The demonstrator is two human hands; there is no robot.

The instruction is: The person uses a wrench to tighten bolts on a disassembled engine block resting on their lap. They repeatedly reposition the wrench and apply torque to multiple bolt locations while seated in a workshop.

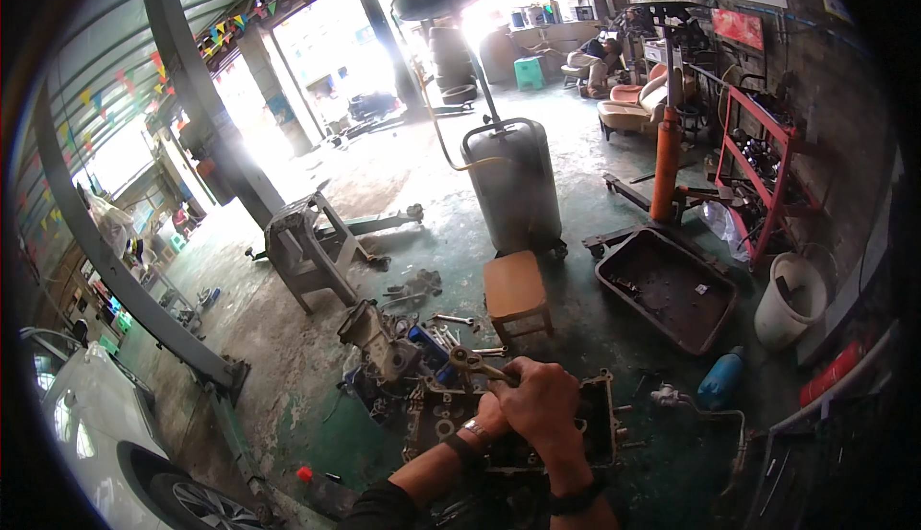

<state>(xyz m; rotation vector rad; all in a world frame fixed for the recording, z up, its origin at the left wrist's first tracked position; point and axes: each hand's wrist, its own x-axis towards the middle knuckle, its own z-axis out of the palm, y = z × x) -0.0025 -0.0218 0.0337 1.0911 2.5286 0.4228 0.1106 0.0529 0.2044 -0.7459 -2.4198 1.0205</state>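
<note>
My right hand [543,403] is closed around the handle of a ratchet wrench [487,369]. The round head of the tool points to the left, above the far edge of an engine block [602,424]. Tucked against my right wrist is my left hand [492,416], low over the block. Its fingers are hidden behind my right hand, so what they hold does not show. The block lies below both hands, with round openings along its top, and my forearms cover part of it.
Beyond the block are several wrenches [455,319], a greasy metal engine part [382,340] and a wooden stool [514,285]. A black drip tray [669,290], a white bucket [791,302] and a blue bottle [721,376] stand right. A white car [91,424] is at left.
</note>
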